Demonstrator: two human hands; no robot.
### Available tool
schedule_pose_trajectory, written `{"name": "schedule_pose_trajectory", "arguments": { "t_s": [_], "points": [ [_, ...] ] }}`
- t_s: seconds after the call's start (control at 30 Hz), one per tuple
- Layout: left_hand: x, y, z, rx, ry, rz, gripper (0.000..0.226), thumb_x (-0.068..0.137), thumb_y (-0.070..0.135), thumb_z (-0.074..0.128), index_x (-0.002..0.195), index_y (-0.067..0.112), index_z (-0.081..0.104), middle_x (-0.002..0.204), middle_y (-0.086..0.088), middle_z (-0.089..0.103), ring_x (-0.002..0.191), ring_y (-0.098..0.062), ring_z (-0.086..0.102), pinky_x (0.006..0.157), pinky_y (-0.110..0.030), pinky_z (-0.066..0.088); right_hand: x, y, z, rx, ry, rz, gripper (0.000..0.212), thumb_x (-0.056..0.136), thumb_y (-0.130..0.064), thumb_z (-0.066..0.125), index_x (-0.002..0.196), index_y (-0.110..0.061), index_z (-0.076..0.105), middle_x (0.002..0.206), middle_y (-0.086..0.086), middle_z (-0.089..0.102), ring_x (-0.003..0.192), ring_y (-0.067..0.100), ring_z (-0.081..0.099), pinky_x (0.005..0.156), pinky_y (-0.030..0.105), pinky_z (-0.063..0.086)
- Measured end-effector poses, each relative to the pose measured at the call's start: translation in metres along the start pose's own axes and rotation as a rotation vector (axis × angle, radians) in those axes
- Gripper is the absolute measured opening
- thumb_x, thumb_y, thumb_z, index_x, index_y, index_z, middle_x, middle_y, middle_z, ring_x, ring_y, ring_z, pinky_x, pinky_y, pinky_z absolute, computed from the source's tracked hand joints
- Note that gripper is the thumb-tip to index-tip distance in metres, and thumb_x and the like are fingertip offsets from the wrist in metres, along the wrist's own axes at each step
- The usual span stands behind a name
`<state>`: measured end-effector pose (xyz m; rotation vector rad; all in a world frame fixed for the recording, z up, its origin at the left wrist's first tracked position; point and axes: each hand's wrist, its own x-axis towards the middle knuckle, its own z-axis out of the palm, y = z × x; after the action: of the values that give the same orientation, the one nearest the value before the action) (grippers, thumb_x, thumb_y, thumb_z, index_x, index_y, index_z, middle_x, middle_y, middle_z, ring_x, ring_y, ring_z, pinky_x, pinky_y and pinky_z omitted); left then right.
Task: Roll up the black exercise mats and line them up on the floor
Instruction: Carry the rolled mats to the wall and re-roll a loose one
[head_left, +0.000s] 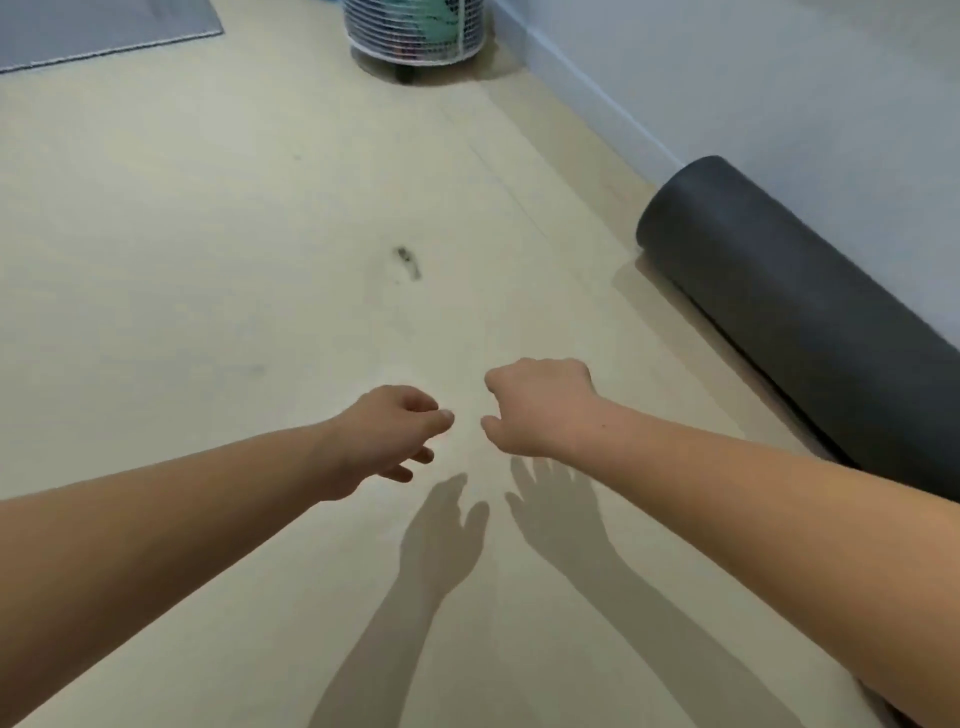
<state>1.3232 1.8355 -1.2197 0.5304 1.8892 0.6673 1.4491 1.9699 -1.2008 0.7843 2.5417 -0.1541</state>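
**Surroundings: floor, basket, rug, wall**

Pale beige floor (208, 234). White wire basket (415, 31) at 12 o'clock, something teal inside, close to the wall. Corner of a grey rug (93, 26) at 11. Light wall (779, 78) with skirting, 1 to 3 o'clock. Small dark scuff (408, 262) mid-floor.

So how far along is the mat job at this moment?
Done: one black mat lies rolled along the wall. In hand: nothing; left hand and right hand hover empty over the floor. Left: a flat grey mat far left is unrolled, if it counts.
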Motion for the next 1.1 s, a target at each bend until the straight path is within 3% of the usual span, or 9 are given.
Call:
{"name": "schedule_pose_trajectory", "arguments": {
  "t_s": [0.1,0.23,0.37,0.47,0.6,0.73,0.87,0.97,1.1],
  "points": [
    [-0.045,-0.077,-0.075,0.009,0.076,-0.092,0.024,0.103,0.037,0.065,0.121,0.021,0.067,0.123,0.001,0.069,0.105,-0.017,0.075,0.093,-0.043,0.064,0.005,-0.094,-0.029,-0.022,-0.004,-0.138,0.037,0.103,-0.045,0.052,0.131,-0.022,0.060,0.119,-0.001,0.066,0.108,0.027,0.066,0.073,0.035,0.040],
    [-0.113,-0.186,-0.153,-0.047,0.155,-0.179,0.024,0.104,0.038,0.064,0.119,0.019,0.066,0.123,-0.001,0.067,0.106,-0.017,0.073,0.091,-0.040,0.062,0.001,-0.244,-0.048,-0.206,0.005,-0.397,0.039,0.105,-0.047,0.049,0.135,-0.024,0.058,0.120,-0.001,0.064,0.107,0.026,0.067,0.071,0.035,0.040],
    [-0.169,-0.280,-0.188,-0.200,0.248,-0.195,0.041,0.102,0.037,0.063,0.139,0.019,0.058,0.124,-0.001,0.067,0.111,-0.023,0.072,0.092,-0.041,0.060,-0.009,-0.378,-0.034,-0.332,-0.023,-0.557,0.040,0.105,-0.050,0.049,0.136,-0.025,0.058,0.119,-0.002,0.064,0.106,0.025,0.067,0.072,0.035,0.041],
    [-0.211,-0.344,-0.212,-0.336,0.325,-0.193,0.052,0.102,0.038,0.063,0.150,0.023,0.052,0.128,0.006,0.063,0.111,-0.021,0.070,0.096,-0.039,0.060,-0.015,-0.469,-0.019,-0.277,-0.084,-0.603,0.044,0.104,-0.053,0.052,0.141,-0.030,0.056,0.127,-0.005,0.065,0.113,0.023,0.066,0.079,0.035,0.046],
    [-0.275,-0.417,-0.274,-0.422,0.523,-0.223,0.049,0.102,0.039,0.066,0.146,0.022,0.056,0.132,0.003,0.063,0.113,-0.021,0.068,0.096,-0.038,0.058,-0.023,-0.589,-0.008,-0.014,-0.168,-0.642,0.046,0.099,-0.055,0.058,0.139,-0.031,0.062,0.123,-0.009,0.067,0.108,0.019,0.068,0.092,0.037,0.055],
    [-0.355,-0.481,-0.351,-0.289,0.684,-0.256,0.030,0.105,0.036,0.063,0.130,0.020,0.067,0.121,0.001,0.071,0.107,-0.020,0.072,0.095,-0.042,0.062,-0.058,-0.697,0.004,-0.062,-0.170,-0.806,0.046,0.101,-0.054,0.057,0.142,-0.033,0.058,0.129,-0.008,0.067,0.112,0.018,0.065,0.090,0.037,0.054],
    [-0.427,-0.542,-0.411,-0.007,0.949,-0.396,0.035,0.106,0.039,0.058,0.135,0.021,0.064,0.128,0.002,0.068,0.112,-0.019,0.064,0.092,-0.032,0.050,-0.083,-0.766,0.013,0.208,-0.265,-0.883,0.051,0.101,-0.049,0.062,0.147,-0.028,0.057,0.134,-0.003,0.066,0.111,0.016,0.061,0.101,0.036,0.052],
    [-0.459,-0.614,-0.420,0.037,1.002,-0.651,0.066,0.094,0.066,0.054,0.145,0.024,0.052,0.144,-0.006,0.059,0.125,-0.032,0.059,0.102,-0.045,0.050,-0.099,-0.807,0.025,0.389,-0.377,-0.868,0.057,0.103,-0.041,0.065,0.154,-0.022,0.051,0.140,0.001,0.061,0.123,0.021,0.060,0.103,0.033,0.049],
    [-0.468,-0.650,-0.406,-0.455,0.998,-0.644,0.109,0.070,0.097,0.060,0.155,0.033,0.041,0.143,0.009,0.058,0.126,-0.027,0.061,0.110,-0.049,0.050,-0.102,-0.831,0.046,0.560,-0.526,-0.758,0.065,0.102,-0.045,0.067,0.159,-0.026,0.043,0.142,0.002,0.060,0.125,0.025,0.060,0.106,0.044,0.055]
  ]
}}
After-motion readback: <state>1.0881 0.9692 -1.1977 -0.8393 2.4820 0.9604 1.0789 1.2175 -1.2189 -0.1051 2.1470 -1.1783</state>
